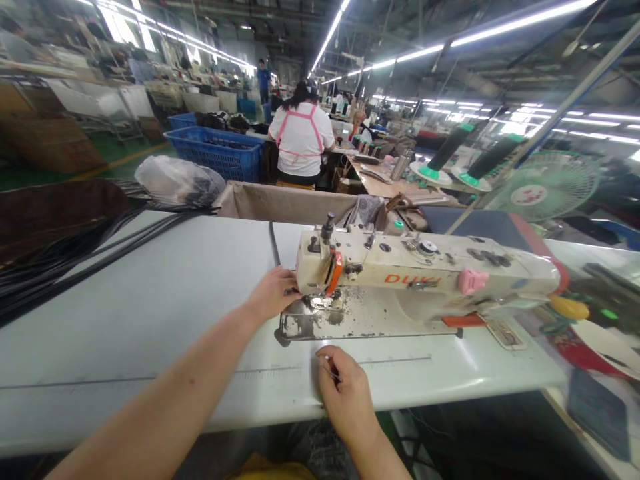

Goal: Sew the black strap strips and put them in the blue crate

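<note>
At centre, your left hand (271,293) is beside the presser foot (325,303), grip unclear; lower centre, your right hand (349,388) pinches a thin metal tool (332,371). Apparent step: positioning; next, ensure clearance.

Bright strip lights (523,23) run above a green floor (124,150).

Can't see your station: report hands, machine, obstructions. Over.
Left hand beside presser foot, grip unclear. Right hand closed on small metal tool. Sewing machine ahead, dark strip beyond left hand. Nothing seen blocking either hand.
</note>
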The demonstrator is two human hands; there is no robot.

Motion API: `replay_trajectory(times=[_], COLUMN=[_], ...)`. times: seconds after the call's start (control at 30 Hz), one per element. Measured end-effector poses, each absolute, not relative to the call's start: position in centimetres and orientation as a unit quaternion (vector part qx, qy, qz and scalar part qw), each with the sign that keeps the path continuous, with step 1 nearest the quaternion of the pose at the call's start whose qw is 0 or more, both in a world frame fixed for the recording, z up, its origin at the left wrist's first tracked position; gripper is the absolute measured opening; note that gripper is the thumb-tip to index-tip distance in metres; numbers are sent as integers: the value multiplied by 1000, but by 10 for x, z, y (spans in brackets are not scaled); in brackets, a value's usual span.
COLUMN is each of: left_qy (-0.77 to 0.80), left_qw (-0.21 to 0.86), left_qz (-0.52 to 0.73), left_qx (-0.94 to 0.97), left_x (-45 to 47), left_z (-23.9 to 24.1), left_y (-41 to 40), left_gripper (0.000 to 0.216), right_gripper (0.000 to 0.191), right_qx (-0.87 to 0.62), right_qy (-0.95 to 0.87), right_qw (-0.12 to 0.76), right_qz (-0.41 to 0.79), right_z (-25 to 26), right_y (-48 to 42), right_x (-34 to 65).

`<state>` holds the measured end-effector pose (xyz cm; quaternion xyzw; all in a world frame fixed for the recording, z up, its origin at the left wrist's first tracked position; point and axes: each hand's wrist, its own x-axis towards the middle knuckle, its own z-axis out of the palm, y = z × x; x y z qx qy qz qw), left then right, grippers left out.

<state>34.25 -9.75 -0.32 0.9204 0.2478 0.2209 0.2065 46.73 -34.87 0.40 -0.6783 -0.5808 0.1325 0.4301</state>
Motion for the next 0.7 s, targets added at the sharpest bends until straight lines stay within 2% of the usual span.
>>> replay_trajectory(times=[0.17,0.7], left_qy=[302,400], left_qw=[197,256], left_qz=[215,186], left_qx=[908,860], left_x=[337,333], left_z=[3,13], left_y=[-111,-147], left_gripper=[8,12], right_gripper=[17,18], right_qx=[-677,-680], right_qy=[-584,-588], right_qw=[429,420], right_qz=[128,120], right_z=[2,3], right_y=[-348,-348], right_x=[468,466])
